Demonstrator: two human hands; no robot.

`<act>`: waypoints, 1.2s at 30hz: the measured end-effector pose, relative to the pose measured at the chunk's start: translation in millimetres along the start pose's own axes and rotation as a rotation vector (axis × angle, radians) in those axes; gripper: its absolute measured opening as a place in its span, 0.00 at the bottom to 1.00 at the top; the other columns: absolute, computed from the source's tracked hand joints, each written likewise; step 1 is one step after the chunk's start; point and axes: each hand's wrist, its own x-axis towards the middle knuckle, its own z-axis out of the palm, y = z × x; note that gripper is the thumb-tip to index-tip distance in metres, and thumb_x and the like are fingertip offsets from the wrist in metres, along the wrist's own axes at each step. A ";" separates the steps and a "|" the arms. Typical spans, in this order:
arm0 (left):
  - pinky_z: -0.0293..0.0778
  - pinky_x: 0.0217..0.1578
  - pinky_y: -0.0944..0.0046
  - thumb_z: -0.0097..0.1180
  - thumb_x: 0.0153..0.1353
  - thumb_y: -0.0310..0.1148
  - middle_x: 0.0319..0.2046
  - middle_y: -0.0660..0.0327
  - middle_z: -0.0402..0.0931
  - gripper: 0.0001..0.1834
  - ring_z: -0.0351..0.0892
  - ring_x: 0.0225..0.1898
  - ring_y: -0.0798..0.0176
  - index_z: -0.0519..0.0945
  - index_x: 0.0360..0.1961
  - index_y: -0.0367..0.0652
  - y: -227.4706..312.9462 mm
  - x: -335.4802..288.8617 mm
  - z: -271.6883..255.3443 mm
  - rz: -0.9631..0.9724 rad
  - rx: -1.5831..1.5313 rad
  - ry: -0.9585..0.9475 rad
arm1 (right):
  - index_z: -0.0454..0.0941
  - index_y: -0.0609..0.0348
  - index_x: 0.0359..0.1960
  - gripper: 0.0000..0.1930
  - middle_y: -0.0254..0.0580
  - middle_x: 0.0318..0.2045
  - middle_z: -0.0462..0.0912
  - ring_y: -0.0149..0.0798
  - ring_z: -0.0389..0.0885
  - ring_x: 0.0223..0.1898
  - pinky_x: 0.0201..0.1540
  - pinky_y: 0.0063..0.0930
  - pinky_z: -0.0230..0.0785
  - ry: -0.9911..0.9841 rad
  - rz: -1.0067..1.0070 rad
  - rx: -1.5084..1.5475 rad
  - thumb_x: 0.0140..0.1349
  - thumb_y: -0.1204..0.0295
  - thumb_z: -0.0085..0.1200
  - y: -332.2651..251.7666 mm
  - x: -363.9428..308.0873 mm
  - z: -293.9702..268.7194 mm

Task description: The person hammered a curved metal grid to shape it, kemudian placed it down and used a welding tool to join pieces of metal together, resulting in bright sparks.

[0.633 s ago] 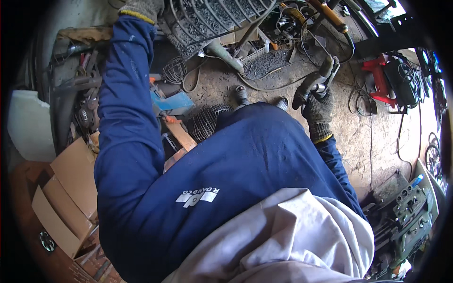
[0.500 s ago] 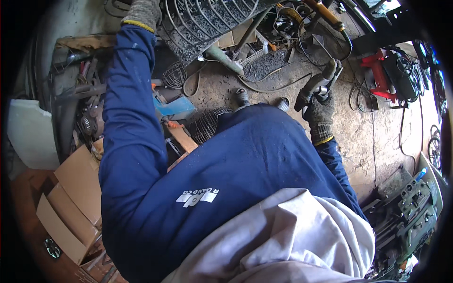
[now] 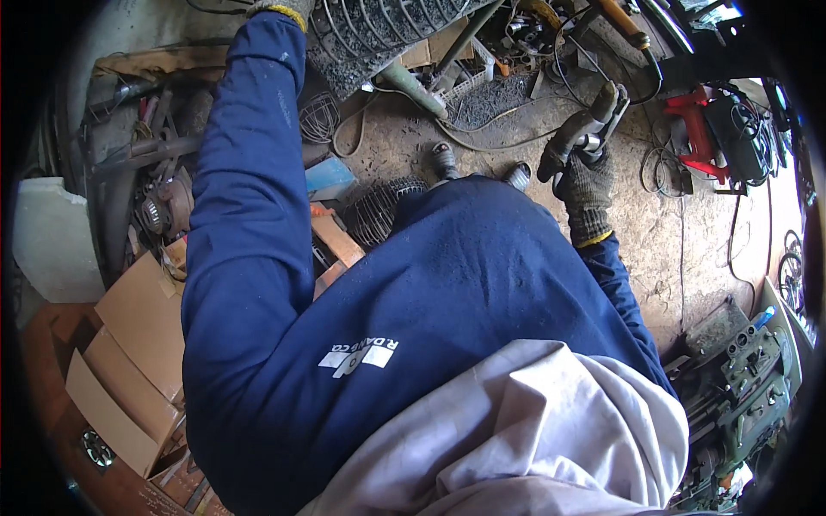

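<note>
My left hand (image 3: 284, 7), in a grey knitted glove with a yellow cuff, reaches to the top edge of the view. It is beside a row of curved metal bars (image 3: 379, 26) over a dark surface strewn with black chips. Its fingers are cut off by the frame. On the right, my right hand (image 3: 587, 185), gloved alike, is held out over the floor. It is closed on a metal tool (image 3: 590, 142) with a shiny round part; the tool's exact kind is unclear.
A green metal leg (image 3: 413, 90) and cables stand beyond my feet. To the right lies a red and black machine (image 3: 693, 129) with coiled cords. Greenish machinery (image 3: 748, 370) is at lower right. Cardboard boxes (image 3: 129, 353), a blue box (image 3: 329, 179) and scrap metal crowd the left.
My left hand has moved farther up, mostly out of the frame, and slightly right. My right hand keeps its grip on the metal tool, nearly in place.
</note>
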 end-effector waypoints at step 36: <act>0.78 0.42 0.56 0.53 0.63 0.42 0.48 0.52 0.79 0.24 0.82 0.42 0.50 0.72 0.58 0.47 -63.5 -95.1 -221.7 0.118 -1.788 -0.312 | 0.70 0.60 0.49 0.18 0.39 0.41 0.80 0.31 0.80 0.40 0.40 0.25 0.74 0.091 0.093 0.008 0.57 0.77 0.60 50.3 -8.5 -27.4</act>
